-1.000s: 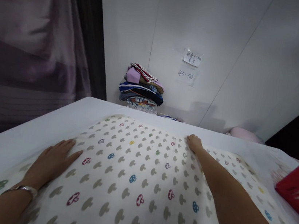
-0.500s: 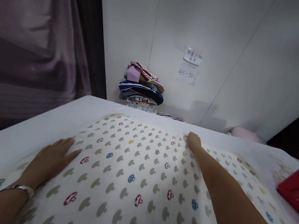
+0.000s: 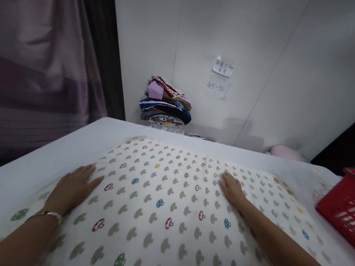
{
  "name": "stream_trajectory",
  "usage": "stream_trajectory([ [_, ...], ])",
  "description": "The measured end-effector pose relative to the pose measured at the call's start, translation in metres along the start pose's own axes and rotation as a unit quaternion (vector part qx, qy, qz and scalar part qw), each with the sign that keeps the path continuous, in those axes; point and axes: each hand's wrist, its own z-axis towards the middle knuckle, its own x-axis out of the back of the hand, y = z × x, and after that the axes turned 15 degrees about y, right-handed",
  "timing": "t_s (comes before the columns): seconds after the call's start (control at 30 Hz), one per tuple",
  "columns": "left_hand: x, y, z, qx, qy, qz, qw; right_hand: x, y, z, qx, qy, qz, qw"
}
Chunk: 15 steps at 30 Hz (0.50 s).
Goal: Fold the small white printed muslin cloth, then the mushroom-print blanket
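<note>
A white cloth (image 3: 163,192) printed with grey and coloured mushrooms lies spread over the white table (image 3: 98,135). On its left side my left hand (image 3: 74,187) rests flat, fingers stretched out and thumb apart; a silver bangle circles that wrist. My right hand (image 3: 233,189) lies palm down on the cloth toward its far right part, its fingers extended. Neither hand grips the fabric. The near edge of the cloth runs out of view at the bottom.
Folded cloths (image 3: 167,101) are stacked against the wall at the table's far side. A red plastic basket (image 3: 350,208) stands at the right edge. Paper notes (image 3: 222,67) are stuck on the wall. A purple curtain (image 3: 35,66) hangs at the left.
My right hand has come nearer from the cloth's far edge and now lies flat on it. My left hand remains flat on the cloth. The view has shifted slightly, showing more of the red basket.
</note>
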Motion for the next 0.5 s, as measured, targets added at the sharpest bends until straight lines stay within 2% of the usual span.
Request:
stream_trajectory([
  [0.13,0.011,0.005,0.004,-0.005,-0.017,0.002,1.000,0.031,0.041,-0.100,-0.012,-0.023,-0.010,1.000],
  [0.27,0.028,0.023,0.006,0.046,-0.014,0.020,0.999,0.059,0.100,-0.178,-0.085,-0.030,-0.045,0.995],
  [0.37,0.037,0.051,-0.011,0.025,0.003,0.007,1.000,0.065,0.134,-0.219,-0.143,0.001,-0.065,0.988],
  [0.43,0.037,0.071,-0.032,-0.031,0.014,-0.029,0.999,0.065,0.149,-0.237,-0.140,0.024,-0.056,0.988],
  [0.5,0.035,0.086,-0.057,-0.074,0.002,-0.056,0.996,0.068,0.162,-0.250,-0.115,0.038,-0.039,0.992],
])
